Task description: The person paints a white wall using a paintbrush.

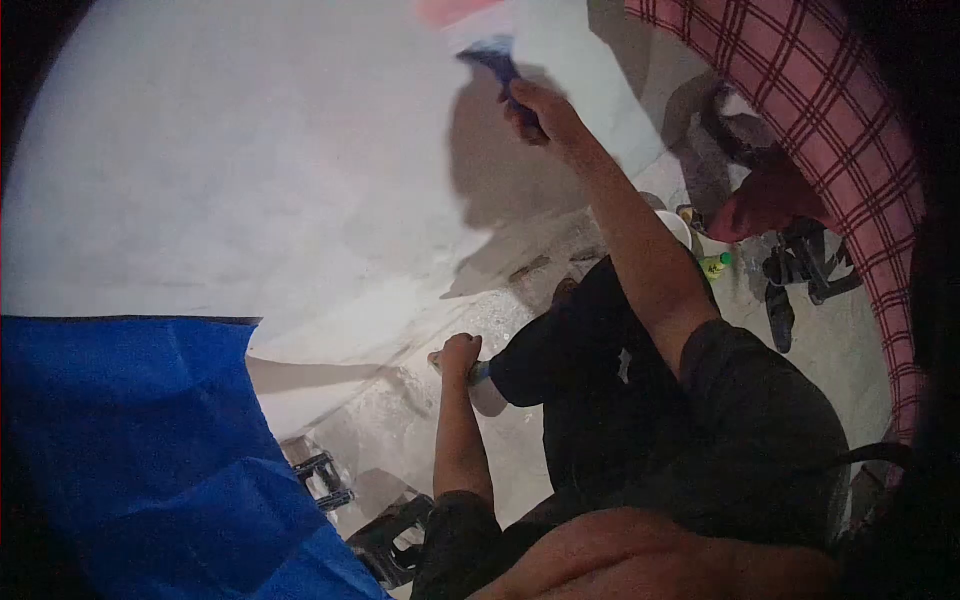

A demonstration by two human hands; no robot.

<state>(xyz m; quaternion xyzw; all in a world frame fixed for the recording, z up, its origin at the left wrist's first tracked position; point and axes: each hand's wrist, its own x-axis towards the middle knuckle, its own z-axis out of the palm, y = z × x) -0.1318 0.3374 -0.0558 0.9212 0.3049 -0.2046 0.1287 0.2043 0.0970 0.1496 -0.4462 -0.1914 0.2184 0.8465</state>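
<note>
Here, a blue sheet [130,450] fills eight o'clock. The left hand [460,355], near centre, is fisted around a small tool [478,372]. At one o'clock, the right hand [540,110] grips a brush [495,55] against the wall [250,170].

One camera, on my head, looks steeply down along my body at a pale wall [250,170] close ahead. Its wide lens bends the edges; my arms and knees fill the lower right.
</note>
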